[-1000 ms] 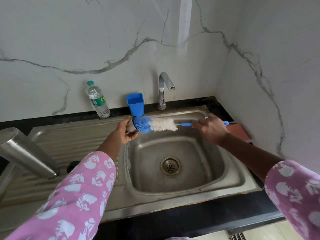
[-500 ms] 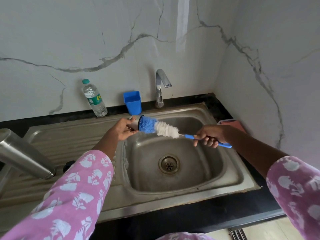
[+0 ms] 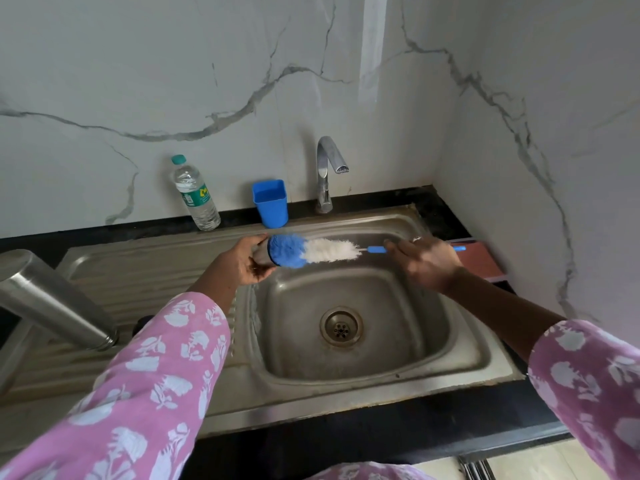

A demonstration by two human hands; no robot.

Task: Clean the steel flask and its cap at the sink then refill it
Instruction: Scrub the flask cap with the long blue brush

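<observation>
Steel flask (image 3: pixel 52 299) set on drainboard (image 3: pixel 156 268) at far left, leaning in view, apart from hands. Above left rim of sink (image 3: pixel 346 396), cap (image 3: pixel 260 258) gripped by left hand (image 3: pixel 239 265), fingers curled round it. Blue end of bottle brush (image 3: pixel 329 250) pushed into cap. Brush handle gripped by right hand (image 3: pixel 426 265), fingers curled round it, blurred.

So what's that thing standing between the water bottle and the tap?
A blue plastic cup, upright behind the sink, apart from both the water bottle and the tap. The head view shows it.
</observation>
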